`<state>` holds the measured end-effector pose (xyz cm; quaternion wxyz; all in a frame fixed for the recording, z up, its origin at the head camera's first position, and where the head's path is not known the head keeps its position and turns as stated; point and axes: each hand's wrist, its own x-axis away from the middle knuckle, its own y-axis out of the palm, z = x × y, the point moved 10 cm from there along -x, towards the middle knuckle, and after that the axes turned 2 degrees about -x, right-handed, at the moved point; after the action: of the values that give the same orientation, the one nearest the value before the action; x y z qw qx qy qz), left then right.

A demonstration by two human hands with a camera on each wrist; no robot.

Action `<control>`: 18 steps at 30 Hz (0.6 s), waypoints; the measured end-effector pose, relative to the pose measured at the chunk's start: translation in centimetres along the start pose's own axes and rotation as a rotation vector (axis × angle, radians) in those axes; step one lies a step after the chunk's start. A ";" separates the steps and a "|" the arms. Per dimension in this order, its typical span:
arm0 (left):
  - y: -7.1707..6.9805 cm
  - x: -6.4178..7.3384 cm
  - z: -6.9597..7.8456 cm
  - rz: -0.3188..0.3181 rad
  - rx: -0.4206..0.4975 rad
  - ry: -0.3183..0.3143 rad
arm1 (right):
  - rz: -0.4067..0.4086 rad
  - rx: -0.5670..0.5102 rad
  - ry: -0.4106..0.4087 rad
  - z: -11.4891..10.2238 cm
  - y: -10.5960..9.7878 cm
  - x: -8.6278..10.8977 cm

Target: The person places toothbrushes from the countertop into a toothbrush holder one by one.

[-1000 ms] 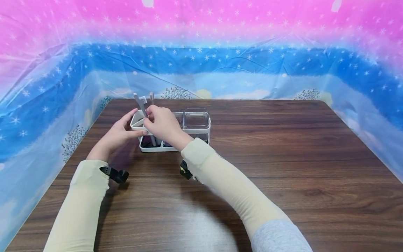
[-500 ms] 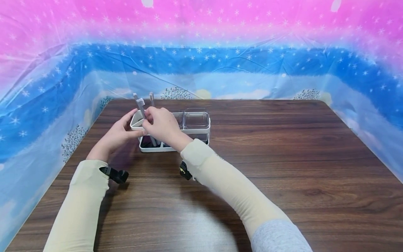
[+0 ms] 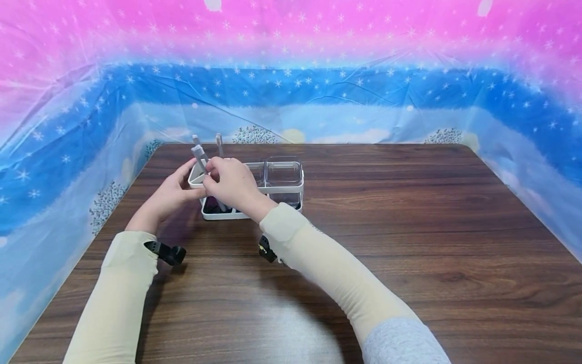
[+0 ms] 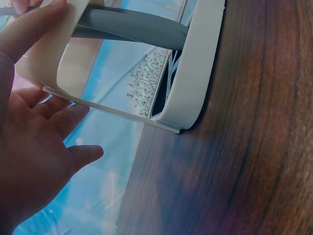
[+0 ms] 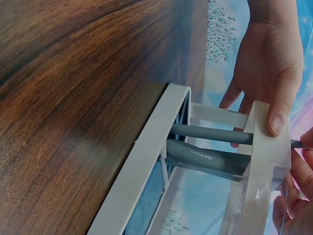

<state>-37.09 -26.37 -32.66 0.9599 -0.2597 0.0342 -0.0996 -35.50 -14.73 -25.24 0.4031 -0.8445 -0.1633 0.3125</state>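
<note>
A white two-tier toothbrush holder [image 3: 285, 190] with clear cups stands at the back left of the table. My left hand [image 3: 161, 199] grips the left end of its upper tier, thumb over the front and fingers behind. Between thumb and fingers my right hand [image 3: 234, 184] pinches a grey toothbrush [image 3: 198, 151], bristle head up and leaning left, in the left section. Two more toothbrush heads rise behind it, one beside it and one farther right [image 3: 219, 137]. In the right wrist view, a thin grey handle [image 5: 212, 133] and a thicker lettered handle [image 5: 205, 157] run down to the lower tier.
The dark wood-grain table [image 3: 409, 242] stretches to the right and front of the holder. A printed snow-scene cloth [image 3: 345, 86] hangs round the back and sides. Black straps with cameras [image 3: 168, 253] sit on both wrists.
The pinched toothbrush's head has tilted left and lowered a little, and my right hand has shifted slightly left with it. My left hand keeps its place on the holder.
</note>
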 end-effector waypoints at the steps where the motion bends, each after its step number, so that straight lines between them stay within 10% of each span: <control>1: 0.0 0.0 0.0 0.000 0.003 -0.001 | 0.001 0.000 -0.001 0.0 0.0 0.0; 18: -0.4 0.0 -0.6 -0.030 0.036 -0.015 | -0.016 -0.076 -0.022 1.4 -2.3 0.5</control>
<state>-37.24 -27.00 -32.95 0.9631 -0.2435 0.0212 -0.1127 -36.12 -12.30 -24.31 0.3713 -0.8544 -0.1864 0.3122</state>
